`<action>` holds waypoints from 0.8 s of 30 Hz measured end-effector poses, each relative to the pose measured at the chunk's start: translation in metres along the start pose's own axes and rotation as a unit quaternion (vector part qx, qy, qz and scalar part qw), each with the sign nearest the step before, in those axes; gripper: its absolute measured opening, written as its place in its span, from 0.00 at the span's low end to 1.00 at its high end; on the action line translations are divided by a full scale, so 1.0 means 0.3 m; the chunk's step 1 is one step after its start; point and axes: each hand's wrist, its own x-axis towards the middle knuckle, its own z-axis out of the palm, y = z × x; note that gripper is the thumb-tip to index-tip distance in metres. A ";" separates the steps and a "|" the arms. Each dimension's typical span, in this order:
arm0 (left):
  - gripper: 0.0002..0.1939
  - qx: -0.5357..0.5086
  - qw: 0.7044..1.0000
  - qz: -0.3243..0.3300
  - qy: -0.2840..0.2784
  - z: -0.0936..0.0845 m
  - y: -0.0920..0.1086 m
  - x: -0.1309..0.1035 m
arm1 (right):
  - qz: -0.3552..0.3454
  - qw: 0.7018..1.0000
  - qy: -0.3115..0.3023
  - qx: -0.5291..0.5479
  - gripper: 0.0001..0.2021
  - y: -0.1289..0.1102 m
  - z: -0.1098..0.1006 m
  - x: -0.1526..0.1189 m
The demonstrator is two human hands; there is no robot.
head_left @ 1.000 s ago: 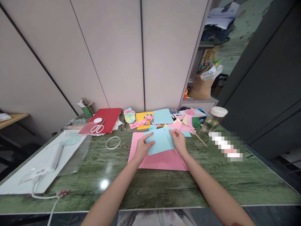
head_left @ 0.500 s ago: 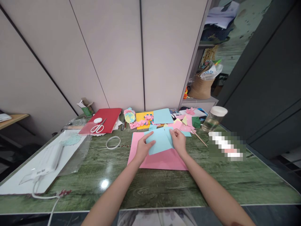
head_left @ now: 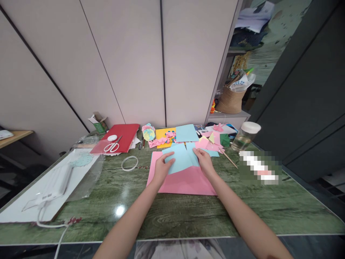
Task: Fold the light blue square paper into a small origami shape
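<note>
Light blue paper (head_left: 179, 159) is held over a pink sheet (head_left: 183, 183) that lies on the green table. My left hand (head_left: 162, 167) grips the paper's left side, thumb and fingers closed on it. A narrower strip of the blue paper (head_left: 192, 154) is pinched at its right edge by my right hand (head_left: 204, 160). A split shows between the strip and the wider part at the top; lower down they meet, and I cannot tell whether they are still joined there.
Behind the hands lie a blue sheet (head_left: 187, 133), a yellow sheet (head_left: 163, 136) and folded pink paper pieces (head_left: 159, 142). Scissors (head_left: 113, 145) rest on a red folder (head_left: 125, 135) at left. A stick (head_left: 229, 159) and a lidded jar (head_left: 244, 138) are at right.
The top gap between the wide part and the strip has opened wider. My left hand has shifted slightly left with its part; the paper sits a little lower at its left.
</note>
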 end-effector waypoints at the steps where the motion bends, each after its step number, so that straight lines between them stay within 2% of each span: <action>1: 0.19 0.005 1.000 -0.007 0.003 -0.002 -0.003 0.002 | 0.001 1.000 -0.013 0.009 0.20 -0.005 0.000 -0.001; 4: 0.20 0.013 1.000 -0.008 0.004 -0.003 0.002 0.001 | 0.000 0.999 -0.024 0.024 0.19 -0.019 -0.001 -0.008; 10: 0.25 0.047 0.999 0.008 -0.020 0.007 0.052 -0.017 | 0.009 1.000 0.003 0.026 0.15 -0.016 -0.007 -0.023; 15: 0.25 0.066 0.997 0.030 -0.030 0.000 0.075 -0.017 | 0.024 0.998 -0.018 0.055 0.15 -0.017 -0.011 -0.016; 20: 0.24 0.086 0.991 0.072 -0.067 -0.032 0.094 -0.001 | 0.044 0.989 -0.087 0.108 0.15 -0.043 -0.024 -0.002; 22: 0.24 0.064 0.989 0.082 -0.104 -0.045 0.103 0.002 | 0.066 0.975 -0.147 0.151 0.14 -0.059 -0.038 -0.003; 24: 0.25 0.049 0.986 0.065 -0.148 -0.056 0.112 0.002 | 0.093 0.948 -0.224 0.207 0.14 -0.074 -0.055 -0.005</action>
